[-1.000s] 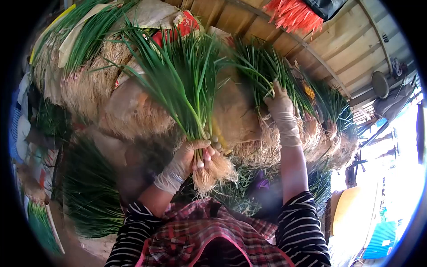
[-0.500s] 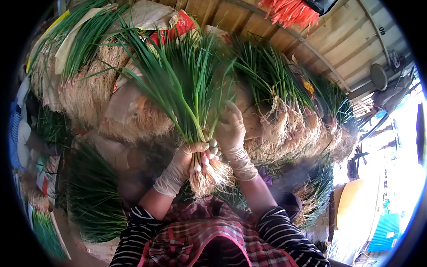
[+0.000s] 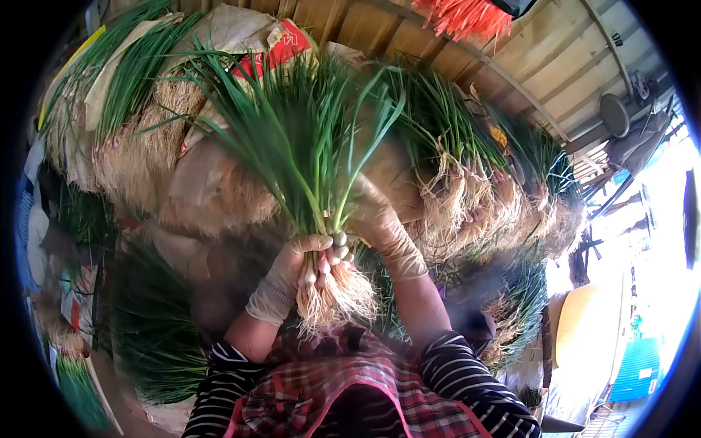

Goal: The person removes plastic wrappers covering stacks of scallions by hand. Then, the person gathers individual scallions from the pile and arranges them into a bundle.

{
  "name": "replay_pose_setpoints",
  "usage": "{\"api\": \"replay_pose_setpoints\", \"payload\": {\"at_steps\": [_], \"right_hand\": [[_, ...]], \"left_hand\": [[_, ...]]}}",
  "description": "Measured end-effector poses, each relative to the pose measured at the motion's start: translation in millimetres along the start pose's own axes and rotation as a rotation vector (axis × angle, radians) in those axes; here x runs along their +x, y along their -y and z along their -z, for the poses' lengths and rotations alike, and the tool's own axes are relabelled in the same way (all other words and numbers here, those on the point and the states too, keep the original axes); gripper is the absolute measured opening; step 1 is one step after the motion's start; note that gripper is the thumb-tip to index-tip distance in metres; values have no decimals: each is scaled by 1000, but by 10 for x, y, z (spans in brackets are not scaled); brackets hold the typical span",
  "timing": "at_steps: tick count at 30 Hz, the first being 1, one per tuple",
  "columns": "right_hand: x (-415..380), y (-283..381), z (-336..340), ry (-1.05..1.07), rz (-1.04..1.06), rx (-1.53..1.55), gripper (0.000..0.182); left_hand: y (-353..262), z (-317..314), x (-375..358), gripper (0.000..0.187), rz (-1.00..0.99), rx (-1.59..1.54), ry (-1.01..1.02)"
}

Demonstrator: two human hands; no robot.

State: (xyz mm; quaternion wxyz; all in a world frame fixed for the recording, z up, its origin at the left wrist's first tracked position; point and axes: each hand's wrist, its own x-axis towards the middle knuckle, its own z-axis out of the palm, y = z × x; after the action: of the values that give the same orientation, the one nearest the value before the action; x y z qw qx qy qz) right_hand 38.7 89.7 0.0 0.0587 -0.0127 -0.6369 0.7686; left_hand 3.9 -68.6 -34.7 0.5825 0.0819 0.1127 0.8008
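- Left hand (image 3: 288,264), gloved: fingers clamped round bunch of green onions (image 3: 321,201), just above bulbs (image 3: 310,278). Gripping at this narrow part probably holds stalks together.
- Roots (image 3: 337,303) hang free below left fingers; leaves (image 3: 292,139) fan out above, likely because nothing binds them there.
- Right hand (image 3: 374,212), gloved, just beside bunch, right of left fingers. Fingers mostly behind leaves; can't tell if apart, together or gripping.
- Onion pile (image 3: 467,168) beyond right fingers, off to the right; roots face wearer, perhaps laid so for easy reach.
- Brown sacking (image 3: 219,175) beyond left fingers, partly covered by leaves.
- Dark area under left forearm blurry; contents unclear. Pile on far left cut off by lens edge.
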Motion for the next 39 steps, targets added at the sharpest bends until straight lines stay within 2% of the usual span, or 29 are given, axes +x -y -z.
{"api": "replay_pose_setpoints", "payload": {"at_steps": [1, 2, 4, 5, 8, 9, 10, 11, 12, 13, 14, 16, 18, 19, 22, 24, 25, 27, 29, 30, 31, 32, 34, 35, 38, 39], "right_hand": [[-13, 3, 19, 75, 28, -80, 49], [4, -69, 130, 216, 268, -443, 44], [-27, -60, 14, 141, 382, -637, 26], [-80, 23, -1, 82, 406, -1053, 23], [-29, 134, 172, 285, -135, -1715, 27], [-36, 168, 258, 346, -342, -1913, 30], [-59, 76, 561, 346, -271, -1757, 38], [-87, -18, 864, 356, -206, -1600, 47], [-44, 192, 860, 319, -221, -1631, 49], [0, 404, 855, 282, -237, -1662, 52], [131, 1066, 523, -2, -482, -1644, 54], [439, 846, 1372, -643, -446, -1714, 48], [514, 746, 1645, -608, -236, -1679, 46], [535, 721, 1709, -582, -132, -1665, 45], [363, 554, 1432, -187, -82, -1534, 45], [94, 715, 1105, -474, -158, -1499, 37], [-5, 645, 1130, -520, -230, -1580, 34], [-17, 348, 1168, -308, -405, -1770, 30], [132, 101, 974, -133, -418, -1860, 26], [235, 85, 773, -109, -396, -1851, 23], [312, -141, 672, -262, -326, -1580, 24], [285, -421, 714, -232, 227, -1676, 21], [331, 71, 603, -379, -147, -1147, 20], [210, 543, 622, -445, -309, -798, 25], [148, 608, 1461, -755, -331, -1579, 23], [64, 692, 1618, -505, -409, -1964, 26]], "left_hand": [[-1, 14, -16, 24, 8, 22, 9], [-10, 29, -19, 24, 20, 45, 20], [-26, 18, -63, 25, 32, 37, -41], [-15, 49, -67, 25, 30, 87, -87], [8, 5, -101, 21, -38, 180, -113], [3, -198, -150, 26, -104, 84, -122], [-56, -177, -213, 42, -149, 149, -15], [-113, -220, -214, 49, -198, 112, 67], [-115, -271, -247, 57, -247, 60, 136], [-130, -329, -241, 64, -267, 45, 107], [-92, -314, -170, 65, -284, 19, 147], [-29, -261, -59, 58, -173, -62, 161], [11, -199, -16, 32, -120, -21, 37], [13, -138, 24, 31, -104, -30, 46], [40, 12, 74, 29, -93, -48, 28], [41, 1, 69, 29, -110, -26, -19], [42, -59, 52, 29, -135, -9, -56], [25, -226, 36, 30, -157, 0, -79], [30, -149, 61, 30, -102, 45, -104], [36, -83, 62, 30, -75, 68, -120], [48, -16, 64, 27, -47, 36, -107], [38, 57, 56, 24, -16, 53, -131], [18, 168, 18, 20, 33, 81, -180], [33, 65, -7, 15, -31, 110, -202], [10, 14, -57, 17, -62, 82, -147], [30, 56, -56, 22, -86, 97, -135]]}}
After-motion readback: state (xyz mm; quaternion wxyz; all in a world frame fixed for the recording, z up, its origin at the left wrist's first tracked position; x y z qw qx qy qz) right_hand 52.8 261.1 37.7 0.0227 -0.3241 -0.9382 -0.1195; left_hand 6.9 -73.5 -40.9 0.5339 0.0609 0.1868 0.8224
